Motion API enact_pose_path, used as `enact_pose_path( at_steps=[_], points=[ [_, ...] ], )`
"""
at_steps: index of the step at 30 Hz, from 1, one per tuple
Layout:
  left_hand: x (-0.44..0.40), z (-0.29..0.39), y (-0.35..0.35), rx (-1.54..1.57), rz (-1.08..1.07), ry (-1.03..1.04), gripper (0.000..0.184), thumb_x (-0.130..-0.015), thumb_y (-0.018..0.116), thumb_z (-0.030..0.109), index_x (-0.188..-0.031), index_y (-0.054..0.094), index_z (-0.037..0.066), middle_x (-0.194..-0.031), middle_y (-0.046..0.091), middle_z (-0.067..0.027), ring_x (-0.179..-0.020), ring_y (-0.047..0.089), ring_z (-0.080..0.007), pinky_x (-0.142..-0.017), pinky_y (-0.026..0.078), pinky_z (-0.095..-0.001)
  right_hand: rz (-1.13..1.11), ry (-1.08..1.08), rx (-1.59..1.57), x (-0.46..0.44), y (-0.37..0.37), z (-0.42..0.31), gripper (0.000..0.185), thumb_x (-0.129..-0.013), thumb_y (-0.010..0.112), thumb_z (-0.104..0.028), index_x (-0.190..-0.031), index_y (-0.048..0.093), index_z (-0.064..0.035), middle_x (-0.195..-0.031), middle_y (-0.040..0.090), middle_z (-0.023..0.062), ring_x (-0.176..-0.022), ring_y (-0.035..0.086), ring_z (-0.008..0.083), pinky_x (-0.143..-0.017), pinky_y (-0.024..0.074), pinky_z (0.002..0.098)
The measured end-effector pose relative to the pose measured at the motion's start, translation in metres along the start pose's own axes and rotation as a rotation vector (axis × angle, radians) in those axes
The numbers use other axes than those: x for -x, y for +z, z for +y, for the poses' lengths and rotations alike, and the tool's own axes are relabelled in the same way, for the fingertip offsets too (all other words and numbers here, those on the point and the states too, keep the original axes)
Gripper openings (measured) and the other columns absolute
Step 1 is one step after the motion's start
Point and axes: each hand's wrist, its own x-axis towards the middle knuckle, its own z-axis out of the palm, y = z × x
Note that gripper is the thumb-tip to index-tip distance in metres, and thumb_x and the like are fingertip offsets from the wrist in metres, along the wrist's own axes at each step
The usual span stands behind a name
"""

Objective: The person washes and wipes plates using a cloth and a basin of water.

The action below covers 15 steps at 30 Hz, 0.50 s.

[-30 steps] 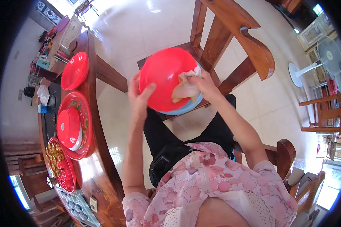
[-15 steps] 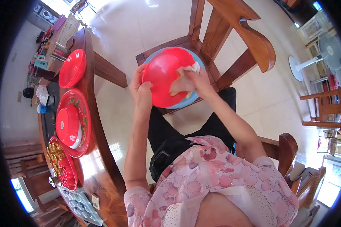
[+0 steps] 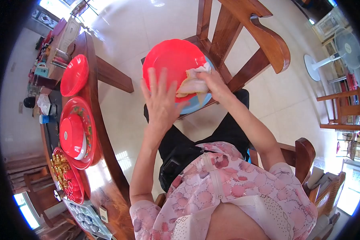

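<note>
A red plate (image 3: 173, 56) with a wavy rim is held up over a light blue basin (image 3: 195, 106) on a wooden chair. My right hand (image 3: 217, 85) grips a whitish-yellow cloth (image 3: 192, 85) that lies against the plate's right side, by its rim. My left hand (image 3: 162, 105) is spread open in front of the plate's lower left part, slightly smeared by motion. Whether its fingers touch the plate I cannot tell.
On the wooden table (image 3: 108, 176) at left stand red plates (image 3: 74, 76), a red bowl (image 3: 72, 134) on a patterned tray (image 3: 88, 158), a tray of red cups (image 3: 73, 188) and a clear tray (image 3: 88, 220). The chair's backrest (image 3: 264, 40) rises ahead; a fan (image 3: 328, 62) stands right.
My left hand has let go of the plate's left rim and spread its fingers in front of it. The plate has turned and shifted slightly up and left. The cloth stays in my right hand.
</note>
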Motion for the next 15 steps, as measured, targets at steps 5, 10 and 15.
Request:
enact_pose_path(
  at_steps=[5,10,15],
  points=[
    [0.016,-0.009,0.039,-0.080,-0.175,0.239,0.034,-0.074,0.062,0.007,-0.107,0.056,0.001,-0.116,0.055,-0.0154,-0.110,0.053,-0.0308,-0.097,0.036,-0.0497,-0.066,-0.092,0.123,0.007,0.005,-0.025,0.032,-0.082,0.056,-0.012,-0.112,0.053,-0.0035,-0.102,0.061,0.0064,-0.091,0.059,0.0149,-0.077,0.0475,0.0304],
    [0.014,-0.003,0.038,0.017,-0.081,0.150,0.041,-0.077,0.053,0.000,-0.118,0.050,-0.002,-0.112,0.057,-0.0189,-0.100,0.059,-0.0297,-0.084,0.044,-0.0395,-0.130,0.057,0.027,0.000,0.000,-0.032,0.035,-0.088,0.055,-0.029,-0.114,0.052,-0.0054,-0.100,0.061,0.0052,-0.090,0.059,0.0135,-0.074,0.0479,0.0299],
    [0.009,-0.004,0.029,0.030,-0.007,0.172,0.047,-0.079,0.053,-0.001,-0.125,0.044,-0.003,-0.101,0.062,-0.0191,-0.094,0.061,-0.0292,-0.076,0.046,-0.0368,-0.132,0.084,0.041,-0.003,0.001,-0.037,0.044,-0.090,0.052,-0.041,-0.116,0.053,-0.0048,-0.103,0.061,0.0050,-0.093,0.059,0.0133,-0.076,0.0481,0.0295]
  ],
)
